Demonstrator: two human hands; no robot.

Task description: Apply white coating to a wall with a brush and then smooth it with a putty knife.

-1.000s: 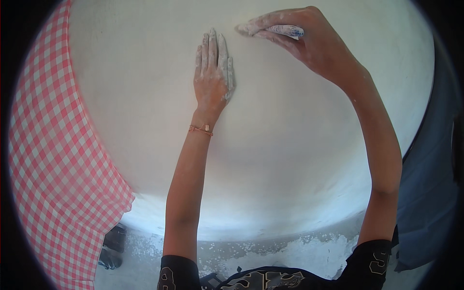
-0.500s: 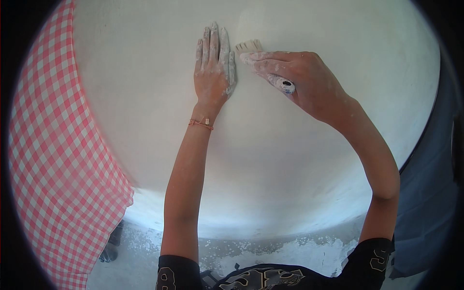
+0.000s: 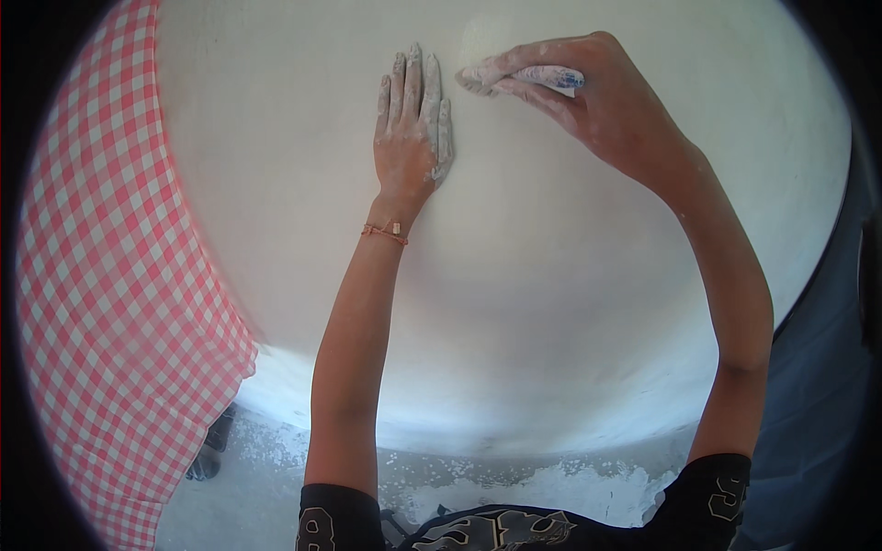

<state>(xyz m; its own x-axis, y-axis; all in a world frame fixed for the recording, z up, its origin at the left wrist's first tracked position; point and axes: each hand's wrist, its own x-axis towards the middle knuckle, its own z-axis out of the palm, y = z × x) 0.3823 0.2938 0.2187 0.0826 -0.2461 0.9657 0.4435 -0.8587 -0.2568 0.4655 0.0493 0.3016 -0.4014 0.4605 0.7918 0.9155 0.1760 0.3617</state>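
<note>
My left hand [image 3: 407, 138] lies flat on a broad pale white surface [image 3: 367, 321], its fingers stretched out and dusted with white. To its right, my right hand [image 3: 602, 101] grips a white-smeared brush [image 3: 558, 77]. The brush's handle end, with blue marks, sticks out between thumb and fingers. Its pale bristles are partly hidden by the fingertips and meet the surface close beside my left fingers.
A pink-and-white checked cloth [image 3: 101, 275] hangs along the left side. Dark blue fabric [image 3: 808, 395] is at the right edge. Below the surface, the grey floor [image 3: 276, 487] carries white splashes, and a dark shoe [image 3: 207, 464] shows near the cloth.
My right hand has moved up and turned, tilting the brush so that its handle lies nearly level. The left hand has stayed almost where it was.
</note>
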